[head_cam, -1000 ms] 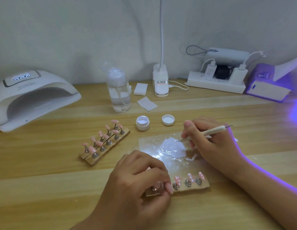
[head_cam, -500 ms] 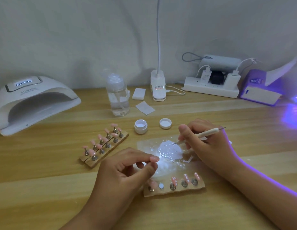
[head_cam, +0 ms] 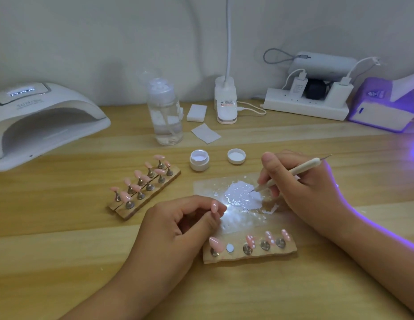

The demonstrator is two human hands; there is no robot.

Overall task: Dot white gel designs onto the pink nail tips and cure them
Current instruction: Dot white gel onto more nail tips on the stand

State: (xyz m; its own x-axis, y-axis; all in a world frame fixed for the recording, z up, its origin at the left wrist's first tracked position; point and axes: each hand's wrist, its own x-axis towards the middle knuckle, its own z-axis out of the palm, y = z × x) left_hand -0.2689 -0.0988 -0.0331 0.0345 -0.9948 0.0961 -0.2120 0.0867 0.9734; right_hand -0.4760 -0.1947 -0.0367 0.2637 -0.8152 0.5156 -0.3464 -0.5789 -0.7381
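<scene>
My left hand (head_cam: 176, 229) pinches one pink nail tip (head_cam: 214, 207); my right hand (head_cam: 303, 190) grips the dotting pen (head_cam: 304, 167), its point at the white gel (head_cam: 241, 195).

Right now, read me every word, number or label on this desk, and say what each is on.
"SUN": on the curing lamp, under its screen; the letters after it are blurred.
Lit display on that lamp: digits too blurred to read.
Sticker on the clip light: too small to read.
Logo on the purple device: blurred.
Print on the charger: too small to read.
</scene>
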